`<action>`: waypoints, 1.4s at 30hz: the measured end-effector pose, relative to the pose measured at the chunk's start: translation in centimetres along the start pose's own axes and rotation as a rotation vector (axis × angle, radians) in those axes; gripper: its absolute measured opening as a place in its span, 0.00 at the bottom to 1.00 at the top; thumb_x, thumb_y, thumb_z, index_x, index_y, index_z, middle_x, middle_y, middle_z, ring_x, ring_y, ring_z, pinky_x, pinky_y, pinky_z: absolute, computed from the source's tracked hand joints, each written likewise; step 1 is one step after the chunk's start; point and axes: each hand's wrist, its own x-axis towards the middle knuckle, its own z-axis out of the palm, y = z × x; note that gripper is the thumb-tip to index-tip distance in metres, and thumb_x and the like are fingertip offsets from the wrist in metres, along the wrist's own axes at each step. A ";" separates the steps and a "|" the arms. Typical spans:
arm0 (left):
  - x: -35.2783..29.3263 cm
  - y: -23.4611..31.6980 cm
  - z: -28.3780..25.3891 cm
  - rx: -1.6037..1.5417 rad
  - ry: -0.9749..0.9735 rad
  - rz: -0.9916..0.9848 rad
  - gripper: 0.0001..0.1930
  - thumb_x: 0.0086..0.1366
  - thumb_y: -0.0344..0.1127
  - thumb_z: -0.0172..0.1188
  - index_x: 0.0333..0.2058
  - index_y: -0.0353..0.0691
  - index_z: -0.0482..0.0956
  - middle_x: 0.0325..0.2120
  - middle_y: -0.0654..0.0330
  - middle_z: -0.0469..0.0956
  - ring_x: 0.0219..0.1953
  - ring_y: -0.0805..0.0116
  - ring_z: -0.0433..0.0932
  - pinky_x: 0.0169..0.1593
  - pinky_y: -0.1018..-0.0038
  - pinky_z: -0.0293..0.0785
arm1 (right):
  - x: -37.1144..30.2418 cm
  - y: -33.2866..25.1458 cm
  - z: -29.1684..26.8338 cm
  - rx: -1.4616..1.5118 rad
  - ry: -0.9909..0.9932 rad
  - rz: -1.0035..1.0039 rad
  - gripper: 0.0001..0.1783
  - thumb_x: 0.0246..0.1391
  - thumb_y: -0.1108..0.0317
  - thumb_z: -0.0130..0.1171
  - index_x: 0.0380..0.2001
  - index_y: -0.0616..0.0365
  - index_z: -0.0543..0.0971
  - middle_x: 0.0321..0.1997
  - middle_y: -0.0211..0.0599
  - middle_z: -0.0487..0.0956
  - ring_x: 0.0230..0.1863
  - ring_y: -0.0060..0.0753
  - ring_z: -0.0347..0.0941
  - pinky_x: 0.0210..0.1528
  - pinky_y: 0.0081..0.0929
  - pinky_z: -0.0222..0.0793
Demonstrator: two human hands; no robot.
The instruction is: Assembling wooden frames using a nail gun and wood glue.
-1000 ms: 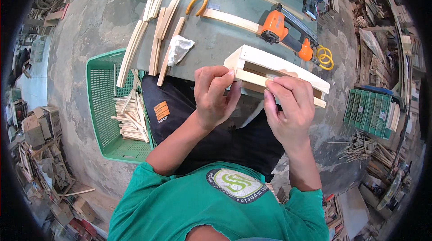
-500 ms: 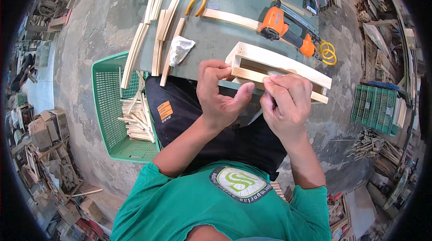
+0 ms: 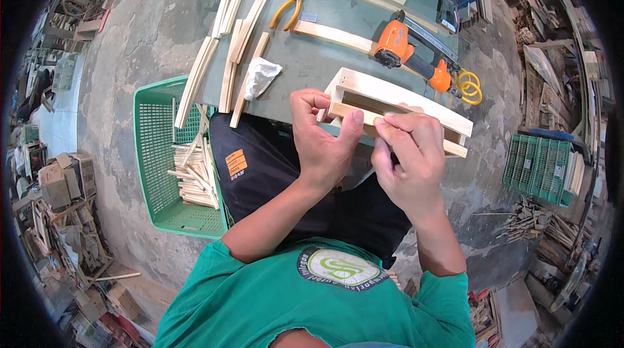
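Observation:
A narrow wooden box frame (image 3: 406, 97) of pale planks sits at the table's near edge, with a long opening facing me. Along its near side runs a thin wooden slat (image 3: 351, 113). My left hand (image 3: 322, 143) grips the left end of the frame, fingers curled around the corner and thumb against the slat. My right hand (image 3: 415, 156) is closed on the slat near its middle, with thumb and fingers pinched and the other fingertips over the opening. Part of the slat is hidden behind the right hand.
An orange nail gun (image 3: 413, 55) with a yellow coiled hose (image 3: 469, 86) lies beyond the frame. Pliers (image 3: 289, 8), a crumpled white wad (image 3: 262, 77) and loose wood strips (image 3: 197, 81) are on the table (image 3: 312, 65). At left stands a green basket (image 3: 156, 153) of sticks.
My left thumb has come up onto the slat. The frame and the slat have shifted slightly left, and my right hand has moved a little lower along with them.

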 end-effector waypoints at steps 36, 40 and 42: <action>0.2 -0.1 0.1 -0.010 -0.010 -0.003 0.23 0.57 0.34 0.70 0.40 0.40 0.62 0.41 0.57 0.63 0.42 0.68 0.64 0.48 0.71 0.66 | 7.6 6.4 -18.4 0.046 -0.497 0.875 0.33 0.52 0.65 0.62 0.61 0.64 0.68 0.35 0.34 0.76 0.30 0.30 0.78 0.36 0.30 0.75; 0.3 -0.6 0.6 -0.050 0.028 0.033 0.24 0.53 0.31 0.72 0.40 0.40 0.62 0.39 0.57 0.62 0.37 0.68 0.63 0.40 0.71 0.67 | 4.9 -5.9 -19.9 0.394 -0.111 1.143 0.22 0.57 0.59 0.66 0.43 0.63 0.69 0.30 0.32 0.72 0.24 0.23 0.73 0.29 0.25 0.74; 0.0 -0.6 0.3 -0.081 -0.006 -0.047 0.23 0.61 0.37 0.71 0.41 0.39 0.61 0.43 0.55 0.65 0.44 0.68 0.66 0.49 0.72 0.69 | 4.3 -9.8 -18.6 0.522 -0.061 1.174 0.26 0.58 0.54 0.69 0.43 0.63 0.68 0.28 0.31 0.70 0.20 0.21 0.70 0.27 0.27 0.73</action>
